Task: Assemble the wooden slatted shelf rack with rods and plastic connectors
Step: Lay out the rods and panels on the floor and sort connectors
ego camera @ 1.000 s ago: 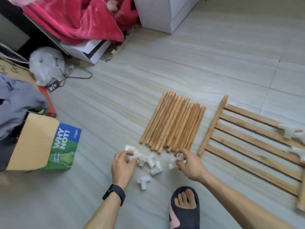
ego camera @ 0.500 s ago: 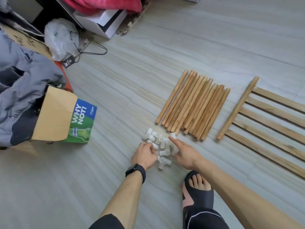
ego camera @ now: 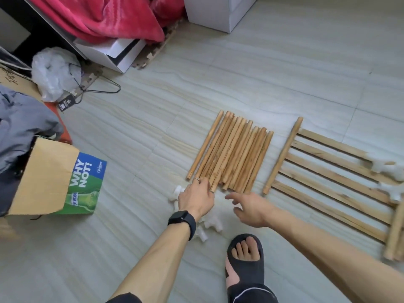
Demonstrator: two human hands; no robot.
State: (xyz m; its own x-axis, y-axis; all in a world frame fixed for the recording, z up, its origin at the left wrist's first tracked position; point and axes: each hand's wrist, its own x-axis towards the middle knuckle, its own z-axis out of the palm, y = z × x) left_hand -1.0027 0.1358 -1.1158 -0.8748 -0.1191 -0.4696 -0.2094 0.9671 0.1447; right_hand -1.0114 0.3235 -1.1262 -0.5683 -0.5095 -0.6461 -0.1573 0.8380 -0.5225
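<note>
Foot: bare foot in a black rubber slide sandal [ego camera: 244,256] on the pale grey tiled floor [ego camera: 284,73], nearer than both sets of fingers.
Watch: black smartwatch [ego camera: 181,219] on the left wrist.
Connectors: the small white plastic connectors [ego camera: 213,224] lie in a loose heap on the floor, under and between the two hands, mostly just behind the fingertips. Pretty blurry tbh.
Right hand: the right hand [ego camera: 253,209] hovers over the heap with its fingers [ego camera: 231,196] loosely spread and nothing in them.
Left hand: the left hand [ego camera: 196,199] has a thin ring, and its fingertips [ego camera: 207,185] are right at the near ends of the rods. Can't tell if it's gripping one or just touching.
Rods: a bunch of round light-brown wooden rods [ego camera: 231,154] lie side by side, running away from the left fingertips.
Shelf panel: the flat wooden slatted shelf panel [ego camera: 328,178] lies right of the right hand's fingers, apart from the rods.
Box: a cardboard box with green "WHY NOT!" print [ego camera: 54,178] sits well left of the left fingers.
Blanket: a crumpled red fleece blanket [ego camera: 105,18] is far beyond the fingers, to the left.
</note>
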